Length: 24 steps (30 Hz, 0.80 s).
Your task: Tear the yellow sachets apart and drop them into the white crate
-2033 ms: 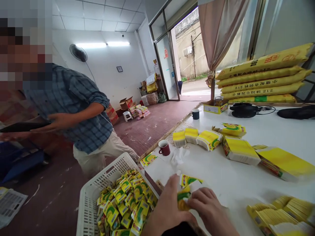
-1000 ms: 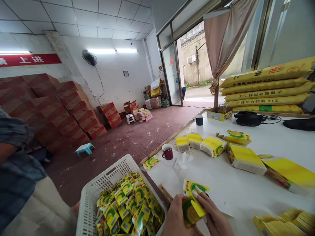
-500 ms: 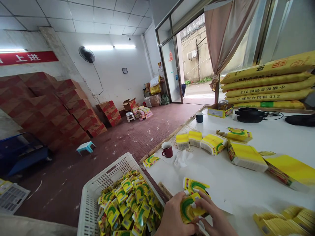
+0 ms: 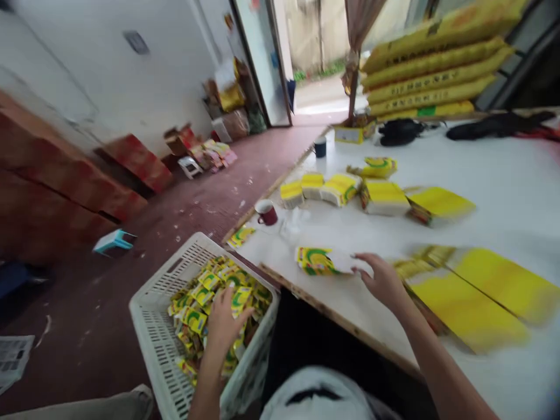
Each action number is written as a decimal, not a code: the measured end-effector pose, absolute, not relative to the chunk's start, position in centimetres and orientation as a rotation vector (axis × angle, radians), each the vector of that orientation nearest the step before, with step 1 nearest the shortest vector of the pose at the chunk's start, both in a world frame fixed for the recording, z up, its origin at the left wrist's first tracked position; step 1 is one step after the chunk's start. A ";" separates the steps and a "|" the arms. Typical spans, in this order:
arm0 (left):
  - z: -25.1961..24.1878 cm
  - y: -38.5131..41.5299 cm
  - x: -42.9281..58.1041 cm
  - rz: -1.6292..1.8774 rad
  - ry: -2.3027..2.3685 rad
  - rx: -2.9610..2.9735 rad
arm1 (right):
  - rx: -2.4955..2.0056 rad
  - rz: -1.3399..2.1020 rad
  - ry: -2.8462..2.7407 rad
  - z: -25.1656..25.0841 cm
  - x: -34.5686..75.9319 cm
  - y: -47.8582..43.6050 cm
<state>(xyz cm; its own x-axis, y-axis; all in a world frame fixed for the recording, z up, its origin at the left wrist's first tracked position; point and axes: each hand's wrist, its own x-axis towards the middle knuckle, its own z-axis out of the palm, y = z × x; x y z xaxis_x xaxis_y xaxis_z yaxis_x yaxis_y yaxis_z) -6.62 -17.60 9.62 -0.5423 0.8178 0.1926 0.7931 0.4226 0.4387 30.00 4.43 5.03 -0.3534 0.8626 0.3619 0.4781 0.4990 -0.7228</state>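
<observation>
My left hand is down in the white plastic basket, on a heap of small yellow-and-green packets. Its thumb and fingers are apart, with a packet showing between them but not gripped. On the white table, my right hand is open, thumb and fingertips spread at the white end of a flat yellow-and-green printed carton. Whether the fingertips touch it I cannot tell.
Yellow cartons stand in a row further back on the table. Larger yellow blocks lie at the right. A maroon mug and a dark mug stand near the left edge. Yellow sacks are stacked behind.
My hands have parted; both were on a yellow packet over the table edge. My left hand has moved left into the basket, my right hand right. The view has tipped down and turned right.
</observation>
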 end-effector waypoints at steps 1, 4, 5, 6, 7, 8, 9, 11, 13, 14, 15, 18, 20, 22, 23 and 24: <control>9.2 -17.5 -6.7 0.781 2.563 1.518 | -1.146 0.655 -2.000 5.5 30.4 4.4; 8.9 -15.8 -4.7 0.831 2.371 1.594 | -1.273 0.631 -1.999 6.3 30.7 4.6; 9.0 -15.0 -3.6 0.846 2.295 1.617 | -1.313 0.627 -2.013 6.3 30.6 4.6; 9.2 -14.0 -2.5 0.861 2.216 1.638 | -1.339 0.623 -2.026 6.4 30.4 4.5; 9.4 -13.1 -1.3 0.880 2.140 1.656 | -1.358 0.622 -2.042 6.4 30.2 4.4; 9.6 -12.2 -0.2 0.898 2.071 1.669 | -1.368 0.623 -2.061 6.4 29.9 4.3; 9.7 -11.4 0.8 0.914 2.015 1.675 | -1.371 0.625 -2.079 6.4 29.5 4.2; 9.9 -10.2 2.3 0.938 1.935 1.678 | -1.367 0.631 -2.118 6.4 28.5 4.1; 9.8 -9.4 3.2 0.954 1.884 1.675 | -1.368 0.638 -2.152 6.4 27.1 4.1; 9.6 -9.2 3.5 0.959 1.867 1.672 | -1.375 0.641 -2.168 6.3 26.3 4.2; 9.5 -9.1 3.6 0.962 1.856 1.665 | -1.387 0.645 -2.185 6.2 25.5 4.2; 8.8 -9.5 3.5 0.966 1.841 1.620 | -1.433 0.658 -2.229 5.6 23.5 4.4; 8.3 -9.9 3.2 0.989 1.841 1.570 | -1.457 0.669 -2.242 5.2 22.7 4.3; 7.8 -10.4 2.9 1.049 1.849 1.502 | -1.476 0.681 -2.237 5.1 22.4 4.2; 7.6 -10.5 2.9 1.091 1.855 1.458 | -1.483 0.689 -2.230 5.1 22.3 4.1; 7.5 -10.7 2.9 1.142 1.855 1.400 | -1.488 0.699 -2.221 5.1 22.3 4.0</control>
<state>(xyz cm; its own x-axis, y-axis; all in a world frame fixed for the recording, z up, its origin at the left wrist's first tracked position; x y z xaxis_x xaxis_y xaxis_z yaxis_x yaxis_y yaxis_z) 2.87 -10.65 7.46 -0.3102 0.9484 0.0657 0.4857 0.0987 0.8685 22.32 4.02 5.14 -0.3696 0.9286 0.0338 0.7416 0.3167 -0.5914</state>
